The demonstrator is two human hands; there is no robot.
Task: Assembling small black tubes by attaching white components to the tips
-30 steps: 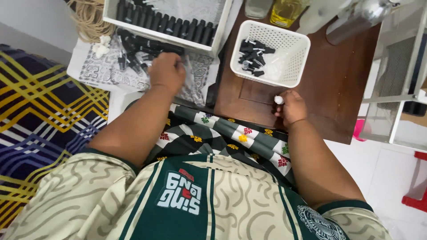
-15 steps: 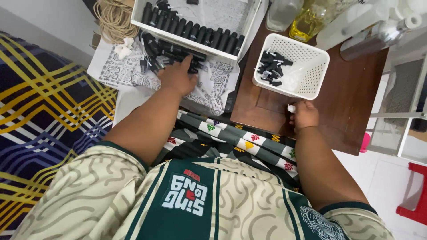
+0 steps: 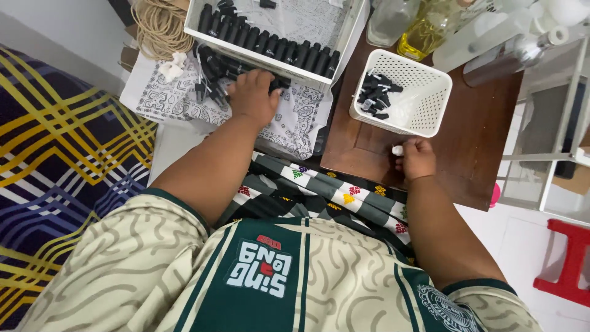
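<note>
Both hands are kept well apart here, one per surface. Left hand is laid palm-down at about 11 o'clock on a loose pile of small black bottles scattered over a patterned black-and-white cloth; the fingers are curled over the pile, but whether a bottle is actually pinched can't be told, since the palm hides it. Right hand is parked at roughly 1 o'clock on the dark wooden table, closed into a loose fist around a small white cap, which is seen poking out at the thumb side. Just past the left hand, at 12 o'clock, a white tray is found with a neat row of black bottles lined up along its near wall. A white perforated basket is set on the table just beyond the right hand, and a little heap of black caps is held in its left corner. Further back, around 1 o'clock, a bottle of yellow liquid and some clear plastic bottles are lined up. A coil of tan rope is spotted at 11 o'clock, a blue-and-yellow striped blanket fills the 9 o'clock side, and a red stool is tucked in at 4 o'clock.
</note>
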